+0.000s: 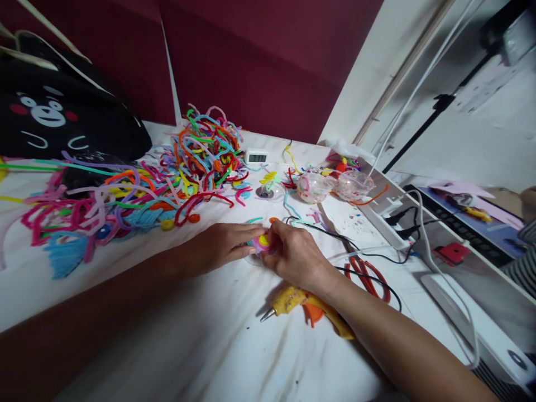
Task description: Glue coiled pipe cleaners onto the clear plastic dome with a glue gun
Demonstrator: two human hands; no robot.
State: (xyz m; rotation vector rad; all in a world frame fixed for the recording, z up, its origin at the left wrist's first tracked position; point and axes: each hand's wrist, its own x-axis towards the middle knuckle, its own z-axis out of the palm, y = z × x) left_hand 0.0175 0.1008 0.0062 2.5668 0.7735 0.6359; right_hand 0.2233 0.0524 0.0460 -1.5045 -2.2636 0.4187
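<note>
A pink-and-yellow craft (263, 240) lies between the fingertips, the right hand (295, 251) pinching its right side, the left hand (220, 244) reaching its left edge with straight fingers (whether gripping, I can't say), a glue gun (288, 300) nearer.

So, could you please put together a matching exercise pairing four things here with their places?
1. glue gun
2. black bag
3. digital display
4. small colourful piece

A. just right of the heaped fuzzy stems
B. between the left hand and right hand
C. at the picture's left edge
D. beside the right forearm

Pairs: 1-D, 2-C, 3-A, 4-B.
</note>
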